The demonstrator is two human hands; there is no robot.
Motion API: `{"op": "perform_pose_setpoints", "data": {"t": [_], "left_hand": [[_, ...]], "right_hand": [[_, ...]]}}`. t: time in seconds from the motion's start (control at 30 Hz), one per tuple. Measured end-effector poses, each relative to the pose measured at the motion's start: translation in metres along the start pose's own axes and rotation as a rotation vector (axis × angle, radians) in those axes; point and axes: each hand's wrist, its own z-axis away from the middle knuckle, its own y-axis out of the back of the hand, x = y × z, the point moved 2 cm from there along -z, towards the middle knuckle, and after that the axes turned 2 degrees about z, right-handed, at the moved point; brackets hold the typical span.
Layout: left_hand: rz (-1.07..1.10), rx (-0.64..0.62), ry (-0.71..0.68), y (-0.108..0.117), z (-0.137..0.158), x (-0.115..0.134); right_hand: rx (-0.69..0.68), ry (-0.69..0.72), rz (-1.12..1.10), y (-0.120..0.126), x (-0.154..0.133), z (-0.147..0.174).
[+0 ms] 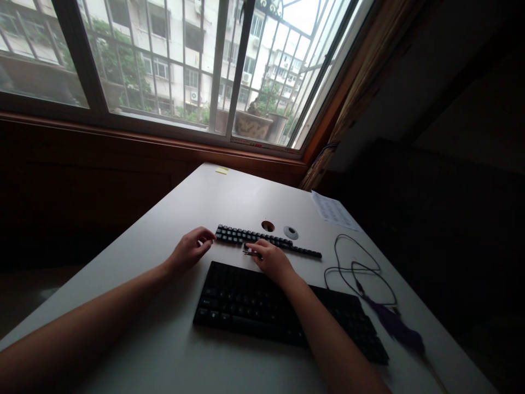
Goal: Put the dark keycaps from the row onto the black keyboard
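Observation:
Loose dark keycaps stand in rows on the white desk, beyond a black keyboard. My left hand is at the left end of those rows, fingers curved and thumb apart, and I see nothing in it. My right hand reaches over the keyboard to the near side of the rows. Its fingers close on a small thin tool that looks like a keycap puller. A dark keycap is at its fingertips; whether the tool grips it, I cannot tell. My right forearm hides part of the keyboard.
Behind the keycaps are a round desk hole and its grey cover. A black cable and a purple cloth-like item lie at the right. Printed paper and yellow sticky notes sit near the far edge.

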Motion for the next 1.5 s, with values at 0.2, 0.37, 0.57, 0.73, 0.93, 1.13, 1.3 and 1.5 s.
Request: {"op": "perform_pose_setpoints", "data": {"t": [0.2,0.37,0.57,0.73,0.93,1.13,1.3,1.5], "left_hand": [[-0.003,-0.007,-0.012,-0.001,0.000,-0.006],[-0.010,-0.020,-0.013,-0.001,-0.001,-0.008],[-0.012,-0.025,-0.020,-0.001,-0.001,-0.007],[-0.014,-0.011,-0.032,-0.002,0.000,-0.008],[-0.016,-0.015,-0.017,-0.001,-0.001,-0.008],[-0.031,0.017,0.011,0.001,-0.002,-0.007],[-0.055,0.010,-0.019,-0.001,-0.001,-0.005],[-0.066,0.003,-0.114,-0.004,0.001,-0.002]], "right_hand": [[-0.012,-0.021,0.050,0.001,-0.003,-0.004],[-0.012,-0.033,0.065,0.000,-0.003,-0.007],[0.002,-0.034,0.052,-0.001,-0.006,-0.008],[0.002,-0.038,0.048,0.000,-0.006,-0.007],[0.084,-0.033,-0.048,0.010,-0.006,-0.004],[0.206,0.030,-0.288,0.038,-0.010,0.020],[0.292,-0.129,-0.445,0.065,-0.003,0.058],[0.484,-0.299,-0.411,0.070,0.010,0.092]]}}
